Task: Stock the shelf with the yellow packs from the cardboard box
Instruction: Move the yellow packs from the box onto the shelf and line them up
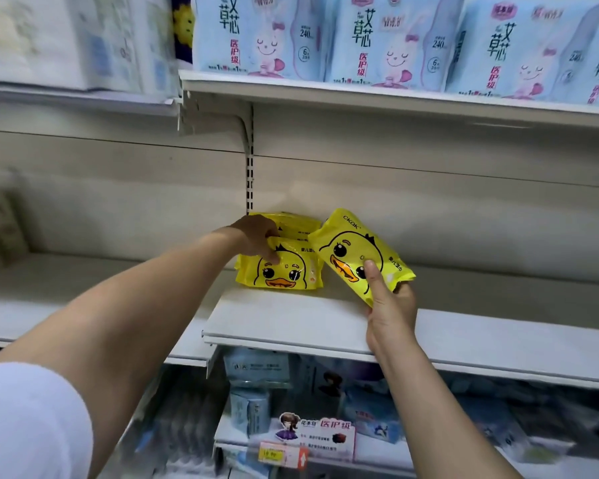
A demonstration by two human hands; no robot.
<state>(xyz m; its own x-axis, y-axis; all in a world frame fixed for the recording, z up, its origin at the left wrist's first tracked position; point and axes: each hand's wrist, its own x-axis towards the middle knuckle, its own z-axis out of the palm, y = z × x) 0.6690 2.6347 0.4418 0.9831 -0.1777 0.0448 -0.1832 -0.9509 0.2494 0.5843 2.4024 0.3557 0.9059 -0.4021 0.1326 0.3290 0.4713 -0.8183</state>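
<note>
The right hand (389, 305) pinches a glossy yellow pack (357, 250) printed with a cartoon duck face, tilted above the white shelf (291, 319). The left hand (256, 240) curls its fingers (273, 255) over stacked yellow packs (284, 271) standing on the shelf just beside it.

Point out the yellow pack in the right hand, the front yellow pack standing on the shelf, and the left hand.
Held yellow pack (351, 250): head view, on the duck's face.
Front shelf pack (284, 274): head view, on the duck's beak.
Left hand (256, 238): head view, on the back of the hand.
</note>
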